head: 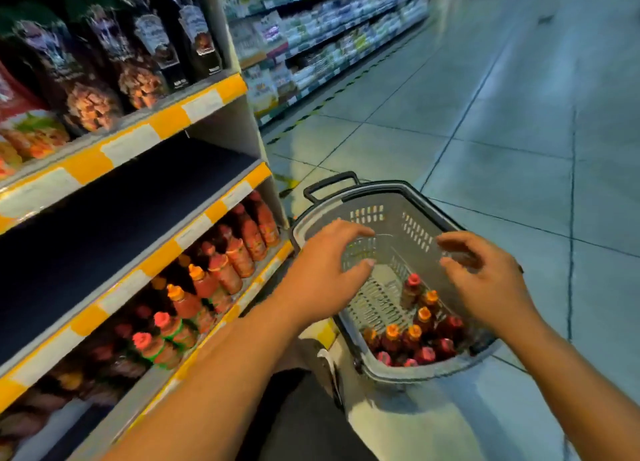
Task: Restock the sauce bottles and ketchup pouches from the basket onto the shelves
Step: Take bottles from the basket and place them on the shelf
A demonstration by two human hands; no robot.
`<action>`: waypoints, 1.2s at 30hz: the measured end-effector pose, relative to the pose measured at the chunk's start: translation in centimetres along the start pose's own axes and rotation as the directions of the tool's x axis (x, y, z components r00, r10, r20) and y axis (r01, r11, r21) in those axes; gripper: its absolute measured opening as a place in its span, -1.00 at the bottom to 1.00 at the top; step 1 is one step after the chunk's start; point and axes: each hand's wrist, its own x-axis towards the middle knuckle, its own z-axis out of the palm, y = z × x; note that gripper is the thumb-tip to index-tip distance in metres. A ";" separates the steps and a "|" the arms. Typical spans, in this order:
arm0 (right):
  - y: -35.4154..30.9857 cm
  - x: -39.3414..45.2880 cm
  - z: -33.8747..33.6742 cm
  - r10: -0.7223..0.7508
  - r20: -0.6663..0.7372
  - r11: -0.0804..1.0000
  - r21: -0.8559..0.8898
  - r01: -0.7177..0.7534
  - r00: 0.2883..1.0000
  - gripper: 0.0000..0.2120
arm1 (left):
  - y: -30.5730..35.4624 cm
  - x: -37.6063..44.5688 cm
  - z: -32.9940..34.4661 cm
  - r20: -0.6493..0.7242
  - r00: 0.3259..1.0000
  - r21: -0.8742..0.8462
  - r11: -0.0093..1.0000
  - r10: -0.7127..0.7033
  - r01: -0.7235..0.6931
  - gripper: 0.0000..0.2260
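My left hand [323,270] and right hand [485,280] hover over the basket [394,214], fingers apart, gripping nothing. The bottles [412,332] crowd its near end. Probably picking next: reach down, take one, then turn to the shelf [194,225] left of the basket.

A grey basket [381,214] holding sauce bottles [412,336] clustered at its near end is seen on the tiled floor [502,131] beside yellow-edged shelves [166,121], with the left hand [325,263] and right hand [485,280] held above it, fingers loosely curved and holding nothing.
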 end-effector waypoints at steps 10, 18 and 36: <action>9.2 4.8 0.7 0.386 0.325 0.855 -0.477 -0.203 0.864 -0.49 | -1.6 3.6 10.4 0.286 0.931 0.039 0.973 -0.227 0.225 -0.73; 14.3 9.2 6.7 0.498 0.379 0.777 -0.593 -0.209 0.780 -0.77 | -6.1 5.5 14.9 0.430 0.820 0.238 0.924 -0.377 0.299 -0.77; 21.9 11.9 15.6 0.588 0.351 0.640 -0.753 -0.153 0.729 -0.87 | -10.3 8.5 24.2 0.738 0.425 0.487 0.850 -0.524 0.203 -0.74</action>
